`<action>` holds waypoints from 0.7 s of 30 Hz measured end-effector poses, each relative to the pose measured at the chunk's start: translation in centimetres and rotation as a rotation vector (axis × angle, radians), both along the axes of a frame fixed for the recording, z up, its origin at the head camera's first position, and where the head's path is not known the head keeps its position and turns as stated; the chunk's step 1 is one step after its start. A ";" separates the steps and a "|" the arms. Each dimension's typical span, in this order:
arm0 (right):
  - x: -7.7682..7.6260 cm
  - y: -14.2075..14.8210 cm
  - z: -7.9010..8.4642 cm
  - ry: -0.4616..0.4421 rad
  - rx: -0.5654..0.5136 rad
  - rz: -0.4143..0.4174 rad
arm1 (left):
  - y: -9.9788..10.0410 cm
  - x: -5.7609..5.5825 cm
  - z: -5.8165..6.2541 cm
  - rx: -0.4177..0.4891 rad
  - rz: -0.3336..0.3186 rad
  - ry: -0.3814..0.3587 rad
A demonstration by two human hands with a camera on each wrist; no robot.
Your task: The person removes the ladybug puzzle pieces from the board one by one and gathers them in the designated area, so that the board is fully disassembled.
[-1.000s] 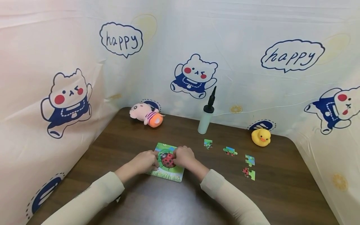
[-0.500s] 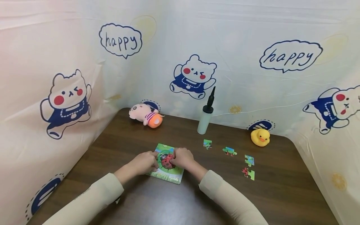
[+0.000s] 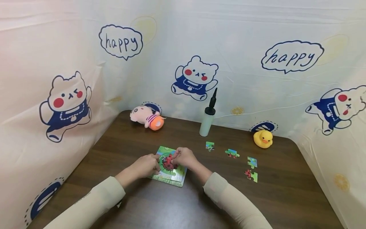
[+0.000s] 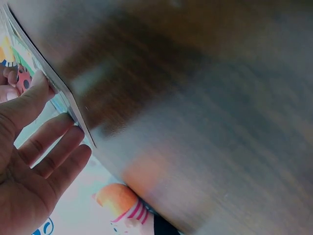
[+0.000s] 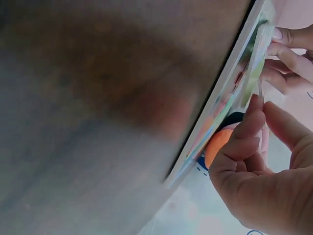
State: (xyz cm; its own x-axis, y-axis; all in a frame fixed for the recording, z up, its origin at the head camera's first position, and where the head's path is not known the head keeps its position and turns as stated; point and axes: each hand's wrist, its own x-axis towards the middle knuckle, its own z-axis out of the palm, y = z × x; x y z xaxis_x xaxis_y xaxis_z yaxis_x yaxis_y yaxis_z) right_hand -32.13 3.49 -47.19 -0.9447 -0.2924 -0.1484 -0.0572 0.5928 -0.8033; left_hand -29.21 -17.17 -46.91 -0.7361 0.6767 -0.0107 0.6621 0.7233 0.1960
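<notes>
A square ladybug jigsaw puzzle (image 3: pixel 166 178) lies on its board in front of me. My left hand (image 3: pixel 148 164) rests on its left side; in the left wrist view the fingers (image 4: pixel 51 137) are fairly straight along the board's edge. At the upper right of the puzzle, my right hand (image 3: pixel 186 157) pinches a thin piece between thumb and finger. The right wrist view shows the pinching right hand (image 5: pixel 269 161) just above the board (image 5: pixel 210 112), with a puzzle section (image 5: pixel 255 63) tilted up beside it. Whether that section is still joined to the pinched piece cannot be told.
Several loose jigsaw pieces lie to the right, among them a green one (image 3: pixel 210 146) and a red-green one (image 3: pixel 251 175). Farther back are a plush toy (image 3: pixel 147 117), a pale green hand pump (image 3: pixel 206 124) and a yellow rubber duck (image 3: pixel 263 139). A printed cloth surrounds the table (image 3: pixel 160 210).
My right hand has risen slightly, lifting part of the ladybug picture, which now looks broken and tilted. The left hand has stayed in place.
</notes>
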 end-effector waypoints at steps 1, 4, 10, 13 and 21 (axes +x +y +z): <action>0.0 0.0 0.1 -0.018 -0.027 -0.011 | 0.0 0.0 0.0 -0.003 -0.002 0.003; 0.2 0.2 0.3 -0.040 -0.072 -0.038 | 0.0 0.1 0.0 -0.005 -0.008 0.012; 0.4 0.6 0.3 0.024 -0.048 -0.026 | 0.2 0.3 -0.1 0.022 0.070 -0.021; 0.3 0.7 -0.1 0.076 -0.005 -0.006 | 0.8 0.4 -0.1 0.047 0.135 -0.022; 0.8 0.6 -0.5 0.116 0.001 0.028 | 2.6 1.0 -0.6 0.065 0.298 0.033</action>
State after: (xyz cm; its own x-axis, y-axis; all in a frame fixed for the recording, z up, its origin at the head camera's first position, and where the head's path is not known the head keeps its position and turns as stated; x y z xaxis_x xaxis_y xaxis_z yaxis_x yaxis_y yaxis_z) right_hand -31.31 4.12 -47.72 -0.9471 -0.3187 -0.0386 -0.1665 0.5906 -0.7896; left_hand -28.23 -14.62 -47.50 -0.9015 0.4295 0.0529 0.4296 0.8734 0.2296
